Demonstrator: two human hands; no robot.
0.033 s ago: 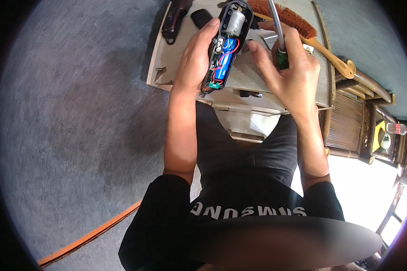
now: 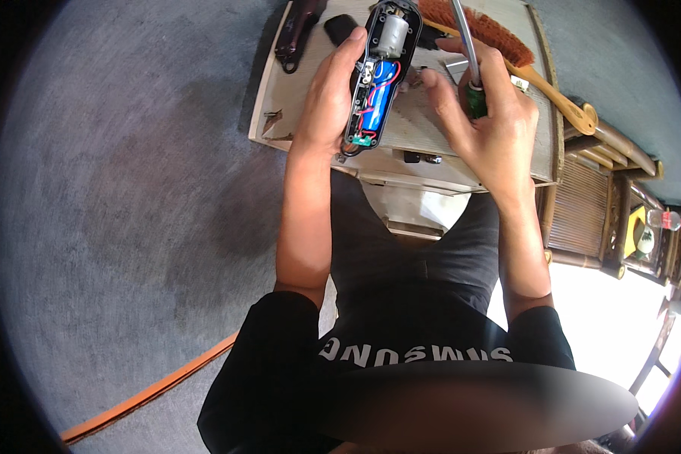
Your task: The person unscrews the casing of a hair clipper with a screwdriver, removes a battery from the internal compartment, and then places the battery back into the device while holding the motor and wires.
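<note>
My left hand (image 2: pixel 321 110) is closed around the side of an opened hair clipper body (image 2: pixel 362 113), tilted with its inside facing up. Inside it show a silver motor (image 2: pixel 393 38), a blue battery cell (image 2: pixel 380 94), red wires and a small green circuit board (image 2: pixel 362 141). To its right, my right hand (image 2: pixel 503 129) grips a screwdriver (image 2: pixel 466 41) by its green handle. The metal shaft points up and away, and its tip is cut off by the frame's top edge. My right thumb and forefinger are apart from the clipper body, beside it.
A wooden table (image 2: pixel 280 98) lies beneath both hands. On it are a dark maroon casing (image 2: pixel 295 34) with a loop, a black piece (image 2: pixel 340 29), and a brush with reddish bristles (image 2: pixel 499 34). Small dark parts (image 2: pixel 422 158) sit near the front edge. A bamboo chair (image 2: pixel 579 200) stands right.
The view has shifted very slightly. Both hands keep the same grip on the hair clipper body and the screwdriver.
</note>
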